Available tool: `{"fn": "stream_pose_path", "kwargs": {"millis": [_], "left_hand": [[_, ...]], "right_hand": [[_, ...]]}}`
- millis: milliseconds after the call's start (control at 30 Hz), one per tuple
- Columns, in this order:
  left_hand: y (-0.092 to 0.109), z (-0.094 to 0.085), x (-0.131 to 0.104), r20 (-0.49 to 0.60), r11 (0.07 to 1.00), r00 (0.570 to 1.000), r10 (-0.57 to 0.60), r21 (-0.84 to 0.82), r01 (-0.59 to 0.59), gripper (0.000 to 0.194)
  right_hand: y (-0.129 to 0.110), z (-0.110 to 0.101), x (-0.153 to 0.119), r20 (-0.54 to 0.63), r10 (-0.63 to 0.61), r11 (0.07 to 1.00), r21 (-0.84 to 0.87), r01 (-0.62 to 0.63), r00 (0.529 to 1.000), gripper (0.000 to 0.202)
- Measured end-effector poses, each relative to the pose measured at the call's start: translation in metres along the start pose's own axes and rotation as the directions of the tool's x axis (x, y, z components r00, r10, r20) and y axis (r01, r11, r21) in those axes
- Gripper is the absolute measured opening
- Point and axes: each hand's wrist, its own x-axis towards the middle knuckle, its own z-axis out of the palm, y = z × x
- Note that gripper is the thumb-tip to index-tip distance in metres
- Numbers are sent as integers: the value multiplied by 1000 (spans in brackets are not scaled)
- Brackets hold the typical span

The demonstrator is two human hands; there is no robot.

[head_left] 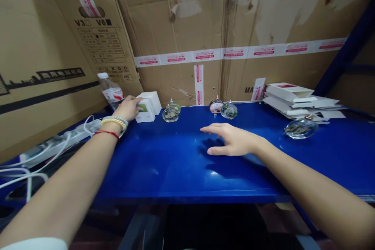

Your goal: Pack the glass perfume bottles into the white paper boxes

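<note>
My left hand (128, 108) reaches to the back left and touches the near white box (145, 114) at its left side; its fingers are partly hidden, so the grip is unclear. Another white box (155, 100) stands just behind that one. Over the middle of the blue table (164, 164), my right hand (231, 140) hovers with fingers apart and nothing in them. Beyond it are a dark round glass bottle (216, 106) and a clear one with green (229, 110). Two more round bottles (170, 114) stand right of the boxes.
At the right lies a glass bottle (301, 128) before a stack of flattened white boxes (295, 99). A plastic drink bottle (111, 90) stands behind my left hand. White cables and a power strip (74, 134) run along the left edge. Cardboard (181, 19) walls the back.
</note>
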Motion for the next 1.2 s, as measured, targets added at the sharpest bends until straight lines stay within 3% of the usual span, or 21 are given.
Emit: {"fn": "stream_pose_path", "kwargs": {"millis": [467, 667, 767, 867, 967, 1033, 1133, 1200], "left_hand": [[-3, 28, -4, -229, 981, 969, -89, -189, 45, 37], [1, 27, -3, -221, 966, 966, -131, -247, 75, 38], [7, 24, -9, -168, 968, 977, -135, -232, 94, 47], [23, 14, -23, -164, 963, 967, -195, -219, 157, 70], [51, -10, -51, -167, 950, 950, -264, -218, 226, 78], [73, -34, -84, -128, 974, 978, -161, -182, 137, 67], [92, -69, -167, -58, 981, 998, -8, -196, -3, 52], [86, -82, -242, 114, 968, 993, 14, -249, 15, 47]], "right_hand": [[-6, -3, 3, 68, 48, 999, -26, -47, 997, 72], [-6, 0, 4, 78, 41, 999, -20, -40, 996, 70], [-3, 0, 3, 66, 34, 999, -35, -32, 997, 68], [3, -1, 2, 48, 28, 999, -37, -27, 998, 66], [8, -2, 1, 43, 47, 998, -34, -46, 998, 65], [11, -3, 1, 35, 67, 997, -33, -66, 997, 65], [14, -4, 1, 11, 80, 996, -39, -80, 997, 63], [16, -5, 1, -5, 85, 995, -47, -85, 996, 63]]}}
